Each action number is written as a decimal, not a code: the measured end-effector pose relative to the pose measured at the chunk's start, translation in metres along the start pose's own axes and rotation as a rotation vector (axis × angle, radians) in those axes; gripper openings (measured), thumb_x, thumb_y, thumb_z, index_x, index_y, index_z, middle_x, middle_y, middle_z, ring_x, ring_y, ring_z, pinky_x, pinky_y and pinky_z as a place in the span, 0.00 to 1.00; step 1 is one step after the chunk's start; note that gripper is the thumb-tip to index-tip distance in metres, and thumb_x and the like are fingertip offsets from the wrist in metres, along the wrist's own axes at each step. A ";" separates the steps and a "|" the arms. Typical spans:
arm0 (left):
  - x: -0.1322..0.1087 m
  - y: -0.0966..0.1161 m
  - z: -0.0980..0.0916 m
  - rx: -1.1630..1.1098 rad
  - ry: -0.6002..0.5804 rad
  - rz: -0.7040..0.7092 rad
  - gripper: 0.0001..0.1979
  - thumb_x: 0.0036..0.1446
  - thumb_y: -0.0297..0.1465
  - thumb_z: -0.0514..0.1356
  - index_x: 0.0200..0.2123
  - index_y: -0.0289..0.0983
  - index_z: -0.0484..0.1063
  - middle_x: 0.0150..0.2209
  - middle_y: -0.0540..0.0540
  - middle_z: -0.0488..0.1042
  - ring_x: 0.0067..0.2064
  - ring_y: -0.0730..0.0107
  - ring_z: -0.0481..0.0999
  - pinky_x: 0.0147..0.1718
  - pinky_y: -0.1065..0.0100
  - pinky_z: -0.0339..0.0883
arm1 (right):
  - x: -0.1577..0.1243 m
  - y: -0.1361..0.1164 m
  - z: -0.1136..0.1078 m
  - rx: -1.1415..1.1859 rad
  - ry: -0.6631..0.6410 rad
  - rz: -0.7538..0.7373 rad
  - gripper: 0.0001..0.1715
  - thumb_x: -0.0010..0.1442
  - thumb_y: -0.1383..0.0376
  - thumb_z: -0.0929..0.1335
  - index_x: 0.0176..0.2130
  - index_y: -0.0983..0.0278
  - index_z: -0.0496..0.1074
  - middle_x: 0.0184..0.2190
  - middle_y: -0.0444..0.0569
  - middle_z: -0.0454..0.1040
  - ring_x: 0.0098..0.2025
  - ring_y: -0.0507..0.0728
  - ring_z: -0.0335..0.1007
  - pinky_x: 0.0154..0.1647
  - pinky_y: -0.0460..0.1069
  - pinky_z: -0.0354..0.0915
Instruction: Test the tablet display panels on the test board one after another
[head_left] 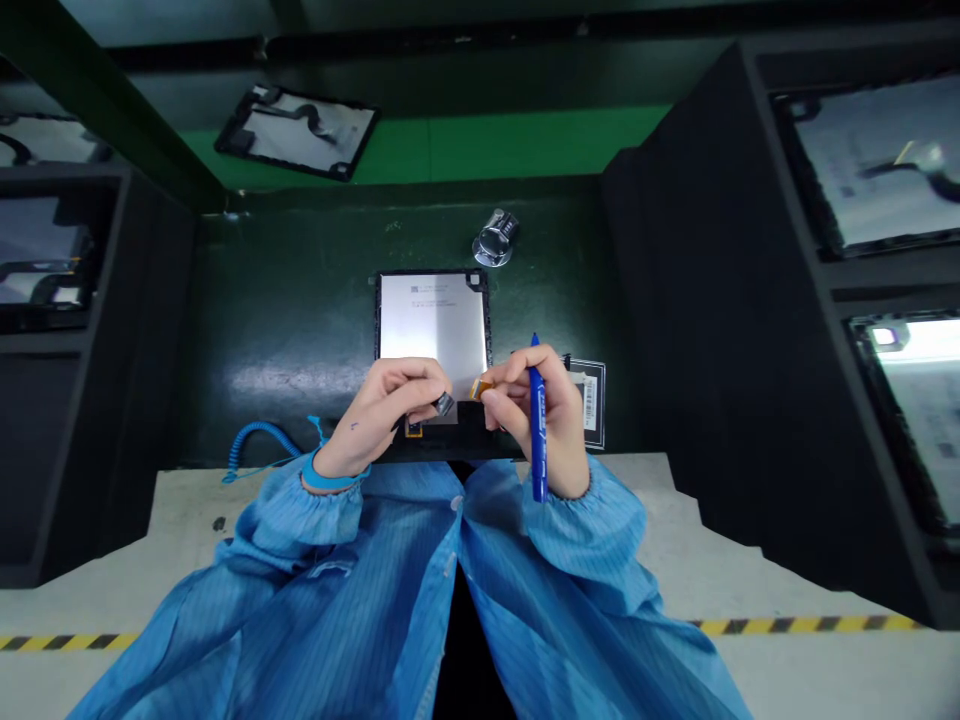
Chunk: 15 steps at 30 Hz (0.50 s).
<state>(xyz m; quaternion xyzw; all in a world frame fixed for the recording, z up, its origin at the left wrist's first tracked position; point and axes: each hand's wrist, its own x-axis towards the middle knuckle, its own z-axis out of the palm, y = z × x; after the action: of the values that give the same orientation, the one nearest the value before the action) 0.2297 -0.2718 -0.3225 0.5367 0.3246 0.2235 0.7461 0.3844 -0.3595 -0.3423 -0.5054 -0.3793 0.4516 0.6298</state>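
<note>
A display panel (431, 315) with a silvery back and black frame lies on the dark green bench in front of me. Over its near edge, my left hand (394, 405) pinches a small dark connector end (444, 404) between thumb and fingers. Close to its right, my right hand (544, 405) pinches an orange flex cable end (480, 388). A blue marker pen (538, 430) is also tucked in the right hand, pointing up and down across the fingers. Between the two held ends there is a small gap. Another gold-edged connector (414, 430) shows below the left hand.
A clear magnifier loupe (496, 238) stands beyond the panel. Beside my right hand lies a framed piece with a barcode label (592, 405). Black racks (690, 250) holding panels flank both sides. Another panel (300, 130) rests at the back. A coiled blue cord (259, 432) runs near my left wrist.
</note>
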 end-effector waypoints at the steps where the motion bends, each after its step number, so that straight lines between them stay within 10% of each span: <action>1: -0.001 0.000 0.001 0.016 0.008 0.009 0.13 0.52 0.38 0.63 0.21 0.36 0.71 0.21 0.51 0.62 0.23 0.76 0.55 0.21 0.69 0.47 | 0.000 -0.001 0.001 -0.003 -0.004 -0.008 0.18 0.58 0.59 0.75 0.36 0.59 0.62 0.34 0.41 0.73 0.23 0.46 0.67 0.25 0.44 0.69; 15: -0.010 -0.011 0.003 0.319 0.227 0.142 0.08 0.57 0.35 0.65 0.28 0.38 0.74 0.27 0.51 0.74 0.29 0.73 0.71 0.28 0.74 0.64 | -0.002 0.004 0.002 -0.204 -0.027 -0.160 0.02 0.61 0.68 0.70 0.38 0.63 0.72 0.31 0.43 0.75 0.30 0.48 0.71 0.33 0.43 0.68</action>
<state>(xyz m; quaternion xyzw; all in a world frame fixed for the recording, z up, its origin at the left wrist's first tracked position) 0.2243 -0.2841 -0.3295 0.6409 0.3993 0.2803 0.5927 0.3810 -0.3606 -0.3458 -0.5287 -0.4710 0.3657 0.6041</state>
